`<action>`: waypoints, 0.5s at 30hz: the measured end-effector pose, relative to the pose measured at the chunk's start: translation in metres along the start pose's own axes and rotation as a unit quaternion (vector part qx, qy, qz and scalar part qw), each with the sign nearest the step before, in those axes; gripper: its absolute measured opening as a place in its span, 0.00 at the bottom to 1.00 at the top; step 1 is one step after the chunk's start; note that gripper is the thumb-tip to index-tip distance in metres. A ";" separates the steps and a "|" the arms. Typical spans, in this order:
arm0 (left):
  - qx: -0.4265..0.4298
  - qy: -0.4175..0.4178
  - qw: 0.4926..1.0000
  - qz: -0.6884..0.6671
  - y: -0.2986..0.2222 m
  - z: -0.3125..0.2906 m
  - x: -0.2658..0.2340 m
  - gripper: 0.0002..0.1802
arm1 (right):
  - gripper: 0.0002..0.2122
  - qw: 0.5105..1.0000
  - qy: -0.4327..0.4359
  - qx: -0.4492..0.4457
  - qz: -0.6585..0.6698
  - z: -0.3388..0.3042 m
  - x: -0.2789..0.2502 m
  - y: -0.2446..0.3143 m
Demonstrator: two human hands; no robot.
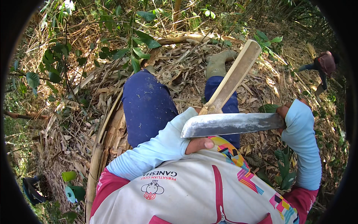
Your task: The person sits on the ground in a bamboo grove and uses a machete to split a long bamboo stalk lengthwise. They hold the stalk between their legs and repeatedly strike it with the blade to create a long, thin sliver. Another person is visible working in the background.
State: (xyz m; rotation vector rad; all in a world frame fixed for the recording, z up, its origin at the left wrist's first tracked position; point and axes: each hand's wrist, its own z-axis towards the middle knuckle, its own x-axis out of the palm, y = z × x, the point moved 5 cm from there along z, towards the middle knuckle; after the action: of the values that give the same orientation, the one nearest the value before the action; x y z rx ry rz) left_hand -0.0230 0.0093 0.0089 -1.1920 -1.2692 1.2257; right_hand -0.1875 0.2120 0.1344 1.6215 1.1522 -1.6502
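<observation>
My left hand [199, 145] is closed around the lower end of a pale, split piece of wood [234, 79], its thumb showing below the blade. The wood slants up and away to the right, with a flat face and a narrowed, rough-cut lower end. My right hand [284, 112] grips a machete [233, 125] at the right; the handle is hidden in the hand. The broad, worn blade points left and lies across in front of the wood's lower end and my left hand, hiding most of those fingers. Whether the blade touches the wood I cannot tell.
A long log [97, 156] runs along my left side. Leafy stems [136, 52] stand ahead at the left. Dry leaves cover the ground around my boot [218, 63]. A green cup [69, 176] and a black object [34, 190] lie at lower left; a dark red object [327, 63] is far right.
</observation>
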 end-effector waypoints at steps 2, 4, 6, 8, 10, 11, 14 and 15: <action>0.000 -0.024 0.999 -0.023 0.007 -0.001 0.004 0.28 | 0.17 1.000 0.002 0.001 0.003 -0.001 -0.004 -0.002; -0.019 -0.017 0.999 -0.033 0.006 0.000 0.005 0.26 | 0.17 1.000 0.009 0.004 0.002 -0.002 -0.006 -0.004; -0.030 -0.010 0.998 -0.050 0.007 0.002 0.007 0.25 | 0.16 1.000 0.023 0.008 -0.003 -0.002 -0.007 -0.005; -0.034 -0.006 0.997 -0.071 0.008 0.002 0.010 0.24 | 0.16 1.000 0.012 0.004 -0.020 -0.003 -0.005 -0.005; -0.097 0.002 0.991 -0.090 0.006 0.002 0.010 0.24 | 0.15 0.999 0.021 0.015 -0.027 -0.004 -0.001 -0.005; -0.128 0.006 0.987 -0.099 0.006 0.001 0.010 0.24 | 0.13 0.999 0.034 0.028 -0.026 -0.003 0.002 -0.005; -0.124 -0.004 0.987 -0.105 0.006 0.001 0.011 0.23 | 0.11 0.998 0.046 0.044 -0.027 -0.003 0.005 -0.005; -0.128 -0.005 0.987 -0.098 0.006 0.000 0.010 0.23 | 0.11 0.998 0.045 0.045 -0.028 -0.003 0.006 -0.004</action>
State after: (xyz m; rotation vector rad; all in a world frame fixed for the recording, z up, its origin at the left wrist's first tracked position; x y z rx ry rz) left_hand -0.0231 0.0191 0.0027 -1.2079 -1.5473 0.9474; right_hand -0.1903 0.2182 0.1296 1.7514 1.1937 -1.7019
